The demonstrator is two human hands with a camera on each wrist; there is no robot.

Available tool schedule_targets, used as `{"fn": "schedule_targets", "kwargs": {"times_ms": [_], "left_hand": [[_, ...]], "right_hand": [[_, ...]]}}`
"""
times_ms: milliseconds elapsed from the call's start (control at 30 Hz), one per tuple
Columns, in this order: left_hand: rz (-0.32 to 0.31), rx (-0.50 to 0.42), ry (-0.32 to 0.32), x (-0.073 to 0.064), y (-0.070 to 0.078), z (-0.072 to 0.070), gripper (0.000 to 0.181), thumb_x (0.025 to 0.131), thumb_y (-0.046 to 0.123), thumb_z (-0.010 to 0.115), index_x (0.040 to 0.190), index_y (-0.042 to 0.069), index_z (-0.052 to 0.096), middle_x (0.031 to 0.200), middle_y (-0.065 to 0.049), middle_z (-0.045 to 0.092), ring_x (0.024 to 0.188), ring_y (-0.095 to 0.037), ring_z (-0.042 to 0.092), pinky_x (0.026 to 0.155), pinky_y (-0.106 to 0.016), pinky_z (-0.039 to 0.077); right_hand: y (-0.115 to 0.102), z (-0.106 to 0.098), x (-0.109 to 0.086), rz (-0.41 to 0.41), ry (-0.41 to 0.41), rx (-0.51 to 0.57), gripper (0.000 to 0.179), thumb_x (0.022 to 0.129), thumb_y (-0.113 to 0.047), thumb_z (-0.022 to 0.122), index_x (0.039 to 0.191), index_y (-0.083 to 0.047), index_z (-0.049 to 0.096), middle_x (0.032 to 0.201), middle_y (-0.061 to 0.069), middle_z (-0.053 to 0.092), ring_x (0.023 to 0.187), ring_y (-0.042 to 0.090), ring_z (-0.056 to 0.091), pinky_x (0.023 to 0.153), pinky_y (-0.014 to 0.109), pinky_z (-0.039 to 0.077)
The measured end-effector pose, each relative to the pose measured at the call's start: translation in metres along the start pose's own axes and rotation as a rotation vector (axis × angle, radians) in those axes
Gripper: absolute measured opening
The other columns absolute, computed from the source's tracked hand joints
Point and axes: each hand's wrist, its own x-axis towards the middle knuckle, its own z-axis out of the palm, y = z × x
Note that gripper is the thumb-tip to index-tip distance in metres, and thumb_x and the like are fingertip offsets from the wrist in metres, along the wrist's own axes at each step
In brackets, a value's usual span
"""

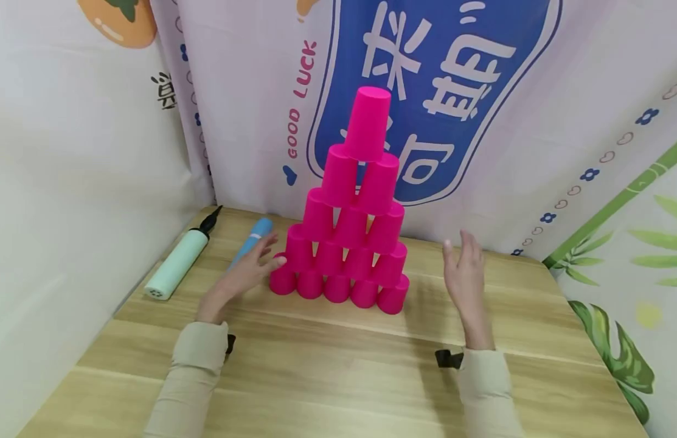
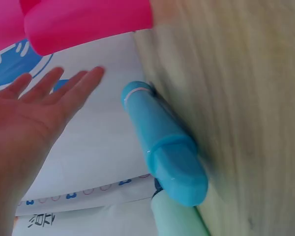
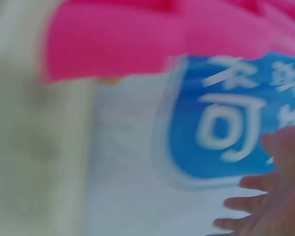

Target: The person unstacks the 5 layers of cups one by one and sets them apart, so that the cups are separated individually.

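Bright pink cups (image 1: 349,228) stand upside down in a tall pyramid of several rows, one cup (image 1: 369,125) alone at the top. To its left, my left hand (image 1: 249,267) hovers with spread fingers, close to the lowest left cup (image 1: 283,281); contact is not visible. In the left wrist view, that hand (image 2: 34,123) is empty, with cups above it. My right hand (image 1: 465,274) is raised to the right of the stack, apart from it, fingers extended. The right wrist view is blurred but shows this hand (image 3: 275,191) holding nothing.
A blue tube-shaped object (image 2: 160,137) lies on the wooden table (image 1: 327,377) behind my left hand. Farther left lies a mint-green hand pump (image 1: 176,264) with a black nozzle. Printed cloth (image 1: 250,91) hangs along the table's back and sides, close behind the cups.
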Motion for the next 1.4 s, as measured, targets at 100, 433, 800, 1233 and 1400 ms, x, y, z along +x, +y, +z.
{"fn": "schedule_targets", "kwargs": {"times_ms": [100,433,800,1233,1400], "left_hand": [[-0.009,-0.017,-0.035,0.0,-0.001,0.005,0.084,0.094,0.041,0.061,0.155,0.011,0.011,0.154,-0.021,0.023,0.139,-0.045,0.025,0.108,-0.058,0.031],[0.037,-0.043,-0.067,0.001,-0.004,0.013,0.084,0.09,0.015,0.069,0.152,0.004,0.014,0.141,-0.027,0.042,0.126,-0.043,0.046,0.097,-0.051,0.047],[0.062,-0.012,-0.079,0.006,-0.014,0.015,0.071,0.092,0.01,0.066,0.148,-0.005,0.025,0.139,-0.024,0.046,0.127,-0.04,0.046,0.099,-0.05,0.045],[0.03,0.042,-0.069,0.005,-0.014,0.015,0.058,0.093,0.015,0.064,0.14,-0.006,0.038,0.134,-0.025,0.051,0.123,-0.041,0.048,0.099,-0.051,0.045],[0.028,0.031,-0.065,0.005,-0.014,0.016,0.06,0.092,0.013,0.065,0.141,-0.006,0.036,0.133,-0.025,0.052,0.123,-0.041,0.048,0.1,-0.051,0.044]], "right_hand": [[-0.043,-0.022,0.018,-0.11,0.123,0.223,0.056,0.101,-0.038,0.046,0.147,-0.008,0.037,0.149,0.012,0.038,0.138,0.027,0.033,0.114,0.045,0.026],[-0.189,-0.058,0.074,-0.437,-0.057,0.459,0.076,0.088,-0.041,0.062,0.152,-0.023,0.024,0.148,-0.004,0.038,0.134,0.013,0.038,0.111,0.037,0.033],[-0.215,-0.036,0.094,-0.28,-0.299,0.518,0.095,0.081,-0.036,0.074,0.154,-0.027,0.014,0.145,0.001,0.041,0.126,0.016,0.045,0.101,0.038,0.045],[-0.22,-0.033,0.093,-0.301,-0.314,0.555,0.089,0.079,-0.024,0.077,0.151,-0.02,0.024,0.133,0.004,0.051,0.114,0.017,0.054,0.092,0.036,0.052],[-0.232,-0.041,0.081,-0.294,-0.31,0.567,0.084,0.081,-0.018,0.075,0.15,-0.015,0.026,0.131,0.007,0.052,0.112,0.02,0.056,0.092,0.035,0.052]]}}
